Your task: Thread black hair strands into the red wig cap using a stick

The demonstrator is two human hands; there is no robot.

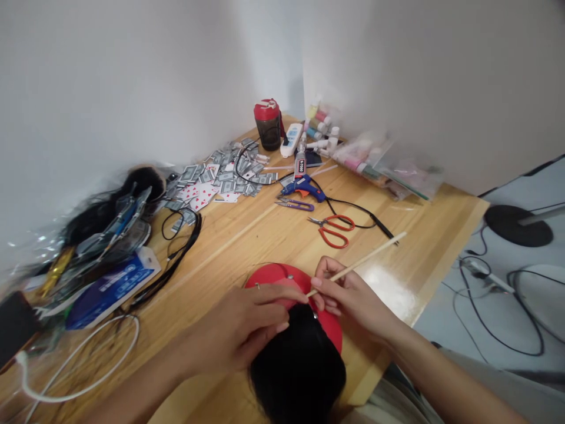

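A round red base (273, 272) lies on the table with small metallic pins or clips on it. Over its near side spreads a bundle of straight black hair (300, 371). My left hand (253, 321) rests at the hair's upper left edge, its index finger laid along the top end and the thumb and other fingers bent together against the hair. Pinched in my right hand (342, 288) is a thin wooden stick (371, 253), slanting up to the right. The stick's lower tip meets the top of the hair beside my left index fingertip.
Beyond the base lie red-handled scissors (338, 229), purple thread snips (295, 204), a blue glue gun (304, 188) and a glue tube (301, 162). Scattered playing cards (203, 191), a red-lidded bottle (268, 126) and a power strip (291, 139) stand farther back. Bagged hair (97, 206) lies left.
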